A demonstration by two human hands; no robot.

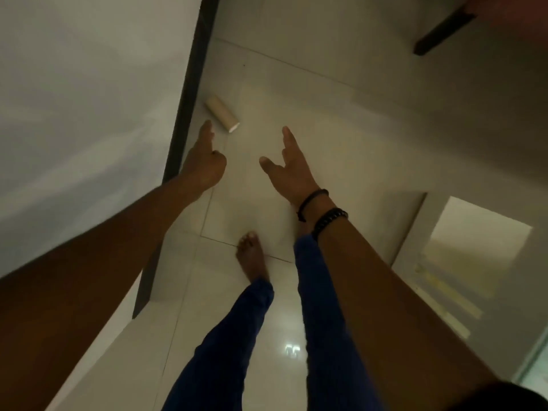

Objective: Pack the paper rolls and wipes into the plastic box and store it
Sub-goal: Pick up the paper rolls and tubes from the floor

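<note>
A pale paper roll (222, 113) lies on its side on the tiled floor, close to the dark base of a white surface. My left hand (204, 161) reaches toward it with the forefinger stretched out and the other fingers curled, its fingertip just short of the roll and holding nothing. My right hand (289, 167) is stretched out further right, fingers and thumb apart, empty, with two dark bands on the wrist. No plastic box and no wipes are in view.
A white surface (83, 99) with a dark edge (189, 84) fills the left. My bare foot (252, 253) and blue trouser legs stand on the glossy floor tiles (341, 137). A pale low unit (474, 247) sits at the right; a dark furniture leg (441, 31) is top right.
</note>
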